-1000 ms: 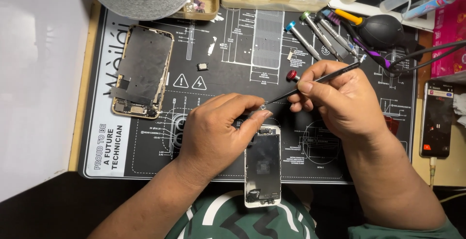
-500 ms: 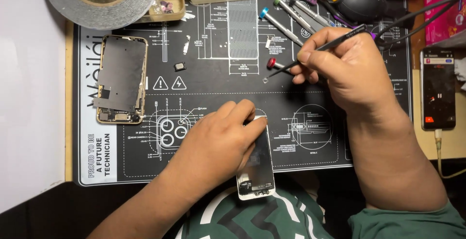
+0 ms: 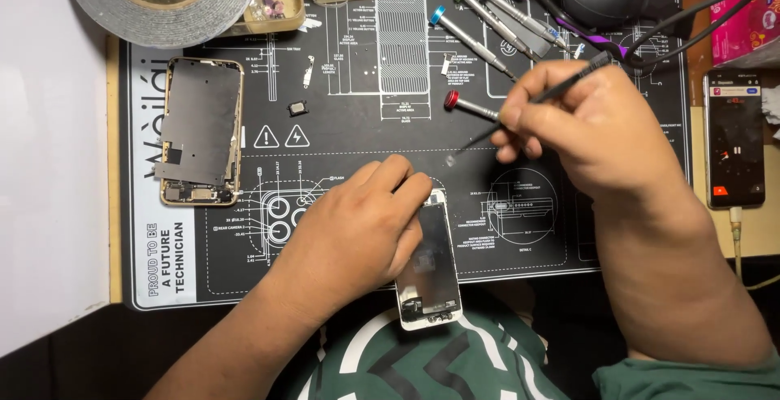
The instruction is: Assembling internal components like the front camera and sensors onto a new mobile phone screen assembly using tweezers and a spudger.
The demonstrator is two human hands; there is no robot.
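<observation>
Left hand (image 3: 349,233) flat on the phone screen (image 3: 429,266) at the mat's (image 3: 569,237) near edge, fingers together over its top left. Right hand (image 3: 589,128) pinches tweezers (image 3: 536,99), tip above the mat, clear of the screen.

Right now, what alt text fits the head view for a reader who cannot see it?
A left hand presses a phone screen panel onto a black repair mat, while the right hand holds thin tweezers above it. An opened phone body, screwdrivers and a tape roll lie around.
</observation>
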